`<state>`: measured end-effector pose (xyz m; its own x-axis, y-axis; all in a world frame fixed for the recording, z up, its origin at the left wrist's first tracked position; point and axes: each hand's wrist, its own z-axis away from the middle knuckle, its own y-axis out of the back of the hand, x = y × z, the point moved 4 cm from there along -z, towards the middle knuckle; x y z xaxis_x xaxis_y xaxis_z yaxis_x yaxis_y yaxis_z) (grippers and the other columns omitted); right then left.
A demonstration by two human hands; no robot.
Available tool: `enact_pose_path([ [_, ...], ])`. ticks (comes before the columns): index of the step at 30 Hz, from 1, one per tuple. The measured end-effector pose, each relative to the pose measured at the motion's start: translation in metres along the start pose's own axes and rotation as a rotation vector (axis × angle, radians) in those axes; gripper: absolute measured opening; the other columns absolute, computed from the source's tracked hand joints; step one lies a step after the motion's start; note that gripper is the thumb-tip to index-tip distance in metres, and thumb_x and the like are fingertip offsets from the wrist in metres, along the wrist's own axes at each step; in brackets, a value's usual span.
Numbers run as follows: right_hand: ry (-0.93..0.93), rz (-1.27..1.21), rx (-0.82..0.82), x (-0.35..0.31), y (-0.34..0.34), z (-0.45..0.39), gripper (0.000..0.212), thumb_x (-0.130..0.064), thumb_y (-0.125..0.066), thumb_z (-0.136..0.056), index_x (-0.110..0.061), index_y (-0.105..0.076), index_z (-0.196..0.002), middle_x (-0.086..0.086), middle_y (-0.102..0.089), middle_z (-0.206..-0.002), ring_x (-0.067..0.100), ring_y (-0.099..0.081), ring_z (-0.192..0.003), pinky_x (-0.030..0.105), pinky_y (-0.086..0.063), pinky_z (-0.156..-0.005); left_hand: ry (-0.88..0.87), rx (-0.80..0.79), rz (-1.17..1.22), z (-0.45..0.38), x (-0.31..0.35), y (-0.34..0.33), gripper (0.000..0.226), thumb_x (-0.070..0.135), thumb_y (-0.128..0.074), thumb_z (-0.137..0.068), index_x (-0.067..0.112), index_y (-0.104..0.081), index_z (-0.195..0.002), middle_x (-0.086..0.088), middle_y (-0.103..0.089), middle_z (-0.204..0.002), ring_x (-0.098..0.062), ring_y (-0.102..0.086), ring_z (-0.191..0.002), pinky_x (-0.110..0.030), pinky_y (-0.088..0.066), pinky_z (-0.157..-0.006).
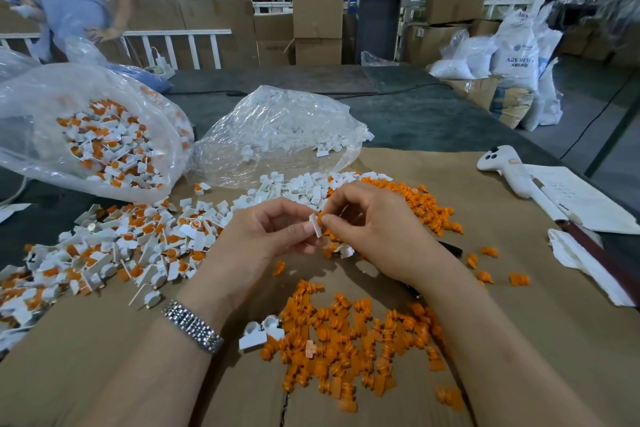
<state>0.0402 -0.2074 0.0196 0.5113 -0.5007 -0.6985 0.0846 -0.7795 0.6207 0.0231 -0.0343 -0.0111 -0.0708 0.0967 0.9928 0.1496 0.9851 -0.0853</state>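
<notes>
Where you work, the cardboard sheet [502, 340] is hemmed in as follows.

- Left: a heap of joined white-and-orange pieces [121, 246], spilling over the sheet's left edge onto the dark table [415, 114].
- Far side: loose white pieces [294, 187] and an orange heap [426, 204], with two clear bags behind them, one of joined pieces [86, 135] and one of white pieces [277, 128].
- Near side: a pile of orange plugs [346, 340] between your forearms.
- Right: a white controller [502, 163], papers [581, 198] and a crumpled white sheet [581, 263] along the edge.
- Open room: bare cardboard right of your right wrist, dotted with a few stray plugs, and a small bare patch under your hands.

Item in hand:

- Your left hand [263, 236] pinches a white piece [316, 225] between thumb and fingertips.
- Your right hand [374, 229], fingers curled, pinches an orange plug [324, 218] that touches the white piece's right side.
- Both parts are held above the sheet, midway between the far heaps and the near pile.
</notes>
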Motion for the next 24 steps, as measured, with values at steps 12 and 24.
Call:
enact_pose_path([
  [12,-0.009,-0.416,-0.096,-0.009,0.009,0.005,0.032,-0.014,-0.074,-0.090,-0.023,-0.069,-0.120,0.002,-0.069,-0.098,0.024,-0.072,-0.088,0.037,-0.060,-0.088,0.058,-0.103,0.369,-0.001,0.001,0.000,0.020,0.013,-0.076,-0.085,0.011,-0.081,-0.104,-0.015,-0.078,-0.104,-0.021,-0.077,-0.090,-0.022,-0.060,-0.069],
  [24,0.062,-0.390,-0.002,-0.011,0.008,0.006,0.020,-0.009,-0.072,-0.090,-0.009,-0.071,-0.110,0.005,-0.075,-0.089,0.018,-0.076,-0.080,0.034,-0.062,-0.080,0.026,-0.047,0.358,-0.001,0.000,0.004,0.025,0.008,-0.070,-0.081,0.007,-0.081,-0.104,-0.015,-0.077,-0.089,-0.016,-0.075,-0.078,-0.019,-0.059,-0.071],
])
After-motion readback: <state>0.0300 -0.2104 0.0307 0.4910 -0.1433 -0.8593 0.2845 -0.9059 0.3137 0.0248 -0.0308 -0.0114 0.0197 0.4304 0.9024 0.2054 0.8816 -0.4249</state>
